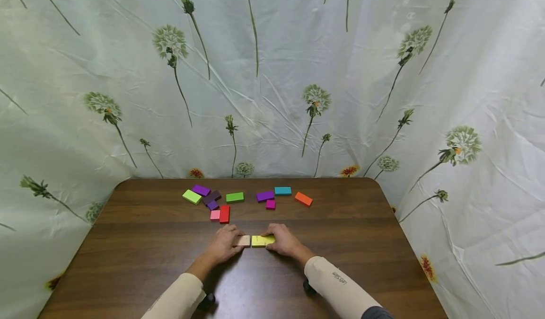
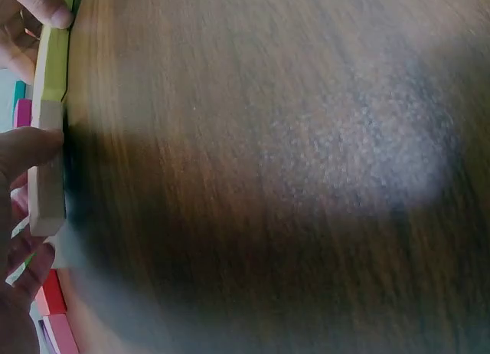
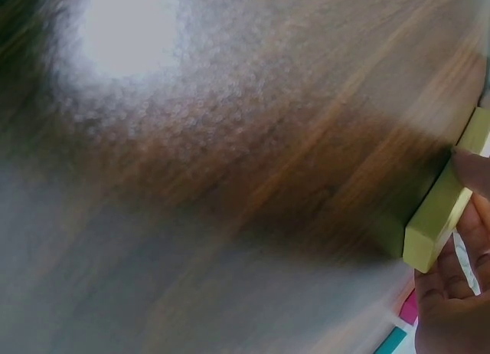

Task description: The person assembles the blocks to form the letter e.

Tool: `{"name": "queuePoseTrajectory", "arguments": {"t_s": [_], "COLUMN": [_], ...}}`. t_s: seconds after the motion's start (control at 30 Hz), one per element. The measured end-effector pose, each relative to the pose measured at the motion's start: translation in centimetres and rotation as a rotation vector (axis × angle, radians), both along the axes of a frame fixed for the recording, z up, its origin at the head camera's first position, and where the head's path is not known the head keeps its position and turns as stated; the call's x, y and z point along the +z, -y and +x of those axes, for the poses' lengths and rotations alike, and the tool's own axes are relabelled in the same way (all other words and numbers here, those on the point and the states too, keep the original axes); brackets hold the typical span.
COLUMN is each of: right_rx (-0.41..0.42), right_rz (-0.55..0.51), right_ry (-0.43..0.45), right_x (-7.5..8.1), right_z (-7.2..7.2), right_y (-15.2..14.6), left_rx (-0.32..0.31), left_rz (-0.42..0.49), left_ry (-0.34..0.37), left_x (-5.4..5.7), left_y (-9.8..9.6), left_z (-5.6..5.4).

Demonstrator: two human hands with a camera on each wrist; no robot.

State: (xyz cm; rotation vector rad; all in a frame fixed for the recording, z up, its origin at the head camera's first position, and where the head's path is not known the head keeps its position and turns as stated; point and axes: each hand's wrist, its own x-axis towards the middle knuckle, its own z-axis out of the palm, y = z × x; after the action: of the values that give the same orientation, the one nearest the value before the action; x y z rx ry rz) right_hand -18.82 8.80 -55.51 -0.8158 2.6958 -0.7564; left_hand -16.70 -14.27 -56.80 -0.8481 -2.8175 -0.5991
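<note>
In the head view my left hand pinches a beige wooden block between thumb and fingers. My right hand grips a yellow block by its right part. The two blocks lie end to end in one line, with a thin dark gap between their ends from above. From the left wrist, the thumb presses the near side of the beige block, and the yellow one continues beyond it. The right wrist view has the yellow block with thumb and fingers on its two sides.
Behind the hands lie loose blocks: pink and red side by side, several purple and green ones at left, and blue, magenta and orange toward the right. A flowered curtain hangs behind the table.
</note>
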Motion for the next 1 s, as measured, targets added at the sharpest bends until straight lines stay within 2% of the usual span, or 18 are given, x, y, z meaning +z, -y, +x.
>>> {"name": "queuePoseTrajectory", "arguments": {"t_s": [0.23,0.5,0.73,1.0], "right_rx": [-0.014,0.012,0.019,0.010], "right_rz": [-0.004,-0.016,-0.026,-0.034], "right_ry": [0.019,-0.014,-0.025,-0.024], "right_x": [0.12,0.11,0.06,-0.12], "right_z": [-0.09,-0.18,-0.24,-0.05], "right_y": [0.08,0.03,-0.04,0.00], "left_rx": [-0.005,0.014,0.026,-0.011], "left_rz": [0.058,0.099,0.110,0.085], "left_ry": [0.042,0.022,0.019,0.008], "left_x": [-0.42,-0.71,-0.80,-0.92], "left_y": [-0.12,-0.19,-0.17,0.00], "left_z": [-0.15,-0.18,-0.10,-0.22]}}
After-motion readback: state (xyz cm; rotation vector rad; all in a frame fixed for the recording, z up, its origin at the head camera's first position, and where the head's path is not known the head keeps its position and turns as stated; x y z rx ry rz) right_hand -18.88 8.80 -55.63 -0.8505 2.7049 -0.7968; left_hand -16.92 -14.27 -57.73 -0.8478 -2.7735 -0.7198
